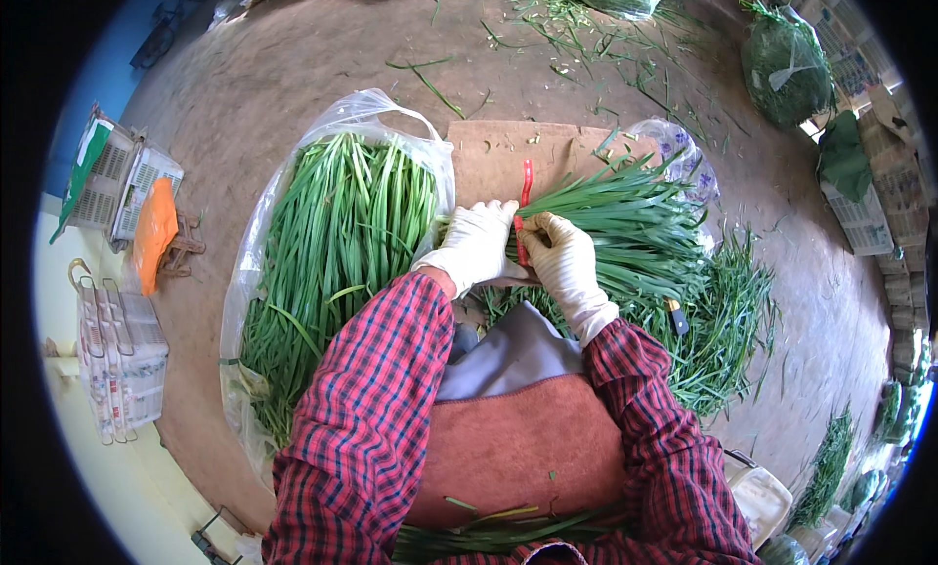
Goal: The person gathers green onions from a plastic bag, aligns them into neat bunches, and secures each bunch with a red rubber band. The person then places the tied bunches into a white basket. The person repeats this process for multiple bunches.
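Observation:
My left hand (478, 244), in a whitish glove, rests on the stem end of a bundle of long green leaves (623, 221), perhaps garlic chives. In a matching glove, my right hand (564, 261) pinches a red band (527, 180) that lies across the stems. The bundle is on a brown board (487, 151), its leaf tips pointing right. Left of the board, a clear plastic bag (253, 272) holds many more such leaves (344, 235). A knife with a black handle (679, 320) lies to the right of my right hand. The underside of the bundle is hidden.
Loose leaves (725, 330) are heaped on the floor at the right, and scraps (571, 45) are strewn beyond the board. A filled plastic bag (788, 70) stands far right. Plastic crates (110, 177) and an orange cloth on a small stool (157, 232) are at the left.

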